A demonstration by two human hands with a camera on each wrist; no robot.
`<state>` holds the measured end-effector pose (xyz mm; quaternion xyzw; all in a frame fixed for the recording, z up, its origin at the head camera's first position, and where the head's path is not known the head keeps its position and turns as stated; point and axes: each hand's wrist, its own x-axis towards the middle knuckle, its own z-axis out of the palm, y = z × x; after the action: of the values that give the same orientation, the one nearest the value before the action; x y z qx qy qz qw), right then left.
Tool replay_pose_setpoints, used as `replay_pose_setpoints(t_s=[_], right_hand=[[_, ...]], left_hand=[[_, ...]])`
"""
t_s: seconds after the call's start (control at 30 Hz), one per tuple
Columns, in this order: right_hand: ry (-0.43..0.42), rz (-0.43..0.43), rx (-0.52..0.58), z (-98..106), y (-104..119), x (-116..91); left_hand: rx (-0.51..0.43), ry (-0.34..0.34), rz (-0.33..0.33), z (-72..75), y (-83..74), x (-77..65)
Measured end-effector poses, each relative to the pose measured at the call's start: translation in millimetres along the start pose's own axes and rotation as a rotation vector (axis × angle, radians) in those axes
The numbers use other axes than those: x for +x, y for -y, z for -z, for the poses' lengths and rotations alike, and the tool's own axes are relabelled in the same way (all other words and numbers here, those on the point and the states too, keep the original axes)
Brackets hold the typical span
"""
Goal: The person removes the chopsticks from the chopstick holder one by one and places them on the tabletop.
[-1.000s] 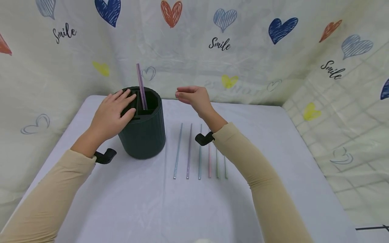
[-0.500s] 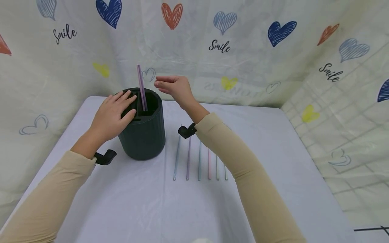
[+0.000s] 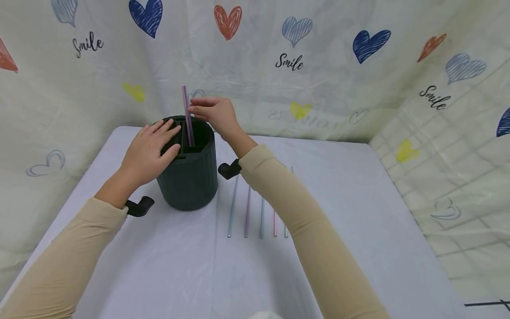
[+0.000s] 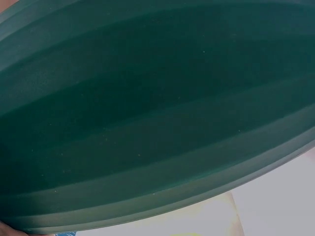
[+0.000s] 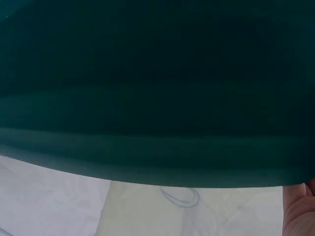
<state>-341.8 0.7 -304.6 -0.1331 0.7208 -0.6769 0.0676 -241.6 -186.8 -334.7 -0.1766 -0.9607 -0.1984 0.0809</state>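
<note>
A dark green ribbed holder with inner dividers stands upright on the table, its ribbed wall filling most of both wrist views. My left hand rests over the left side of its top, fingers spread and thumb at the divider. Two thin purple sticks, like drinking straws, lean in the right-hand compartment and rise well above the rim. My right hand is above the holder's right rim, with thumb and fingertips right at the upper part of these sticks. In the right wrist view, part of the right hand shows below the rim.
Several thin sticks lie in a row right of the holder, including a blue one, a purple one and a pink one; my right forearm partly covers them. A heart-printed curtain hangs behind the white table.
My right hand has moved left from beyond the holder to the upright purple sticks. The left hand has stayed on the holder.
</note>
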Motion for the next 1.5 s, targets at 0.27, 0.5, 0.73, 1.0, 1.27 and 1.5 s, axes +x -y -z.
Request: replay_pose_setpoints(t_s=[0.27, 0.5, 0.73, 1.0, 1.27, 1.5], right_hand=[[-0.025, -0.021, -0.016, -5.4, -0.5, 3.9], [-0.054, 0.023, -0.038, 1.5, 15.4, -0.5], [-0.07, 0.153, 0.087, 16.3, 47.9, -11.6], [-0.143, 0.291, 0.249, 39.7, 89.7, -31.1], [-0.247, 0.364, 0.263, 97.6, 112.9, -54.8], [-0.386, 0.161, 0.289, 158.2, 84.0, -60.9]], left_hand=[[-0.004, 0.006, 0.002, -0.3, -0.9, -0.1], [0.0, 0.0, 0.006, 0.2, -1.5, -0.1], [0.002, 0.005, 0.008, 0.2, -0.3, 0.0], [-0.004, 0.003, 0.002, 0.6, -0.9, -1.0], [-0.014, -0.001, -0.002, -0.1, -3.4, 0.4], [-0.017, -0.024, -0.01, -2.4, -2.6, -0.5]])
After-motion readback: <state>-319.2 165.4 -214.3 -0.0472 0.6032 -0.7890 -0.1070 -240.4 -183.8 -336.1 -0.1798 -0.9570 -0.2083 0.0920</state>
